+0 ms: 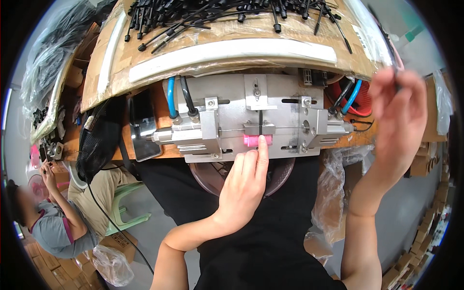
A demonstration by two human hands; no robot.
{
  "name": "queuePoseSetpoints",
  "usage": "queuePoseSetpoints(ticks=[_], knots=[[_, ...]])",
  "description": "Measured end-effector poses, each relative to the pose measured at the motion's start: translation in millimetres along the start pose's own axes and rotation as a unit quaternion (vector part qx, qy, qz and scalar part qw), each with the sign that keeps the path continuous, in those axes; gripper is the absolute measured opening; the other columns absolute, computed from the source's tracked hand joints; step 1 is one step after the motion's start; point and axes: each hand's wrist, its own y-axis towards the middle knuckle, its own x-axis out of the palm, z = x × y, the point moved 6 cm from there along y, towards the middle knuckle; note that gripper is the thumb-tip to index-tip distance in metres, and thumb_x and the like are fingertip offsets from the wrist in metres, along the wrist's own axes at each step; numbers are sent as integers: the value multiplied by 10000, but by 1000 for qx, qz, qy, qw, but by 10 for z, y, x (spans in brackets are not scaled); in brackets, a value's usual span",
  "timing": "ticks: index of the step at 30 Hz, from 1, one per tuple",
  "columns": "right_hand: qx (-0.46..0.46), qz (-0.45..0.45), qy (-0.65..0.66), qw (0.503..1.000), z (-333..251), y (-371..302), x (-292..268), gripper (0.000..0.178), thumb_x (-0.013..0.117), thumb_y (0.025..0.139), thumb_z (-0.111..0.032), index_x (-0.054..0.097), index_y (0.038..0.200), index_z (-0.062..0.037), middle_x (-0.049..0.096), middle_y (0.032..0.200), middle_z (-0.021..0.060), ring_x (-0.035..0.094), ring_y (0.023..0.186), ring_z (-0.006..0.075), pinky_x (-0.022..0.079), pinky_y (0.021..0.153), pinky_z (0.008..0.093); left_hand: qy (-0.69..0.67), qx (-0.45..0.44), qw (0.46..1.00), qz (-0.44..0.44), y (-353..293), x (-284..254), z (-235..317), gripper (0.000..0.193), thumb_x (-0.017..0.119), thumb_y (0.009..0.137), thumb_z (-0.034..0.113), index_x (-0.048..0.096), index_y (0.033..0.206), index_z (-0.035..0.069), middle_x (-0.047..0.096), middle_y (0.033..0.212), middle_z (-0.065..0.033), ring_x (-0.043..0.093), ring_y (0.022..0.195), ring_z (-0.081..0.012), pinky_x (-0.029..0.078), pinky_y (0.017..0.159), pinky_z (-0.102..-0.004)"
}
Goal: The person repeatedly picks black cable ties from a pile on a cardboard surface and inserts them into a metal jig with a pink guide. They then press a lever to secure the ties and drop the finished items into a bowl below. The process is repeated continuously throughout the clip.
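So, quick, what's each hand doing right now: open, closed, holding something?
Left hand: index finger extended to the pink piece; whether it grips anything cannot be told.
Right hand: blurred, fingers closed on a thin dark rod.

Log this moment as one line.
left hand: index finger at pink block on metal machine | right hand: raised, blurred, seems to hold dark rod | black rods: piled on cardboard

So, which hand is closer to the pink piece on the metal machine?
Left. The left hand seems to touch the pink piece; the right hand is apart from it, well off to its right.
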Motion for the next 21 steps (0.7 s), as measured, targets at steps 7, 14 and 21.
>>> queuePoseSetpoints(ticks=[7,14,21], knots=[[12,-107,-268,958,422,-1250,719,628,761,692,135,566,1287,85,667,941,165,624,691,228,531,619,321,-56,-34,994,84,241,-680,-375,560,637,797,-33,559,1346,43,545,962,-107,543,863,-259,489,800,-357],[-1,-142,-305,942,719,-1454,1042,672,759,742,65,509,1365,79,508,682,80,504,607,212,444,581,350,-51,7,987,150,1440,-1188,-1634,242,640,878,5,671,1107,75,607,986,-25,517,758,-112,465,758,-256],[31,-174,-322,930,728,-1398,982,647,765,769,-16,520,1364,50,525,711,74,510,621,206,452,576,342,-48,11,992,115,1637,-1106,-1618,239,648,842,-44,685,1047,72,607,867,-14,539,776,-113,478,753,-246]])
